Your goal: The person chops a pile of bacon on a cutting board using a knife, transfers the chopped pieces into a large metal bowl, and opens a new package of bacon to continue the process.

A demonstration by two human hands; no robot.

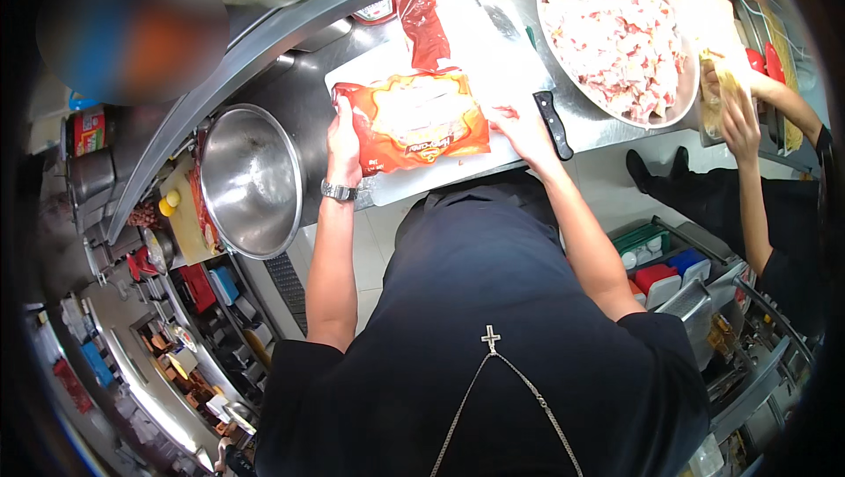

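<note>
My left hand [344,140], with a metal watch at the wrist, grips the left edge of an orange plastic food package [396,147]. The package bears printed writing and lies over a white cutting board [416,185]. Just off the package's right edge is my right hand [525,134], its fingers loosely bent and apart, with nothing visible in them. A black-handled knife [553,126] lies right of that hand; glare washes out part of its blade. Beyond the package, a red plastic wrapper [424,25] rests on the board.
A large metal bowl [251,180] stands at the left counter edge. Cut raw meat [614,41] fills a wide round pan [686,91] at the right. Beyond it, a co-worker's hands [739,117] hold something yellowish. A metal shelf edge [264,21] crosses above the counter.
</note>
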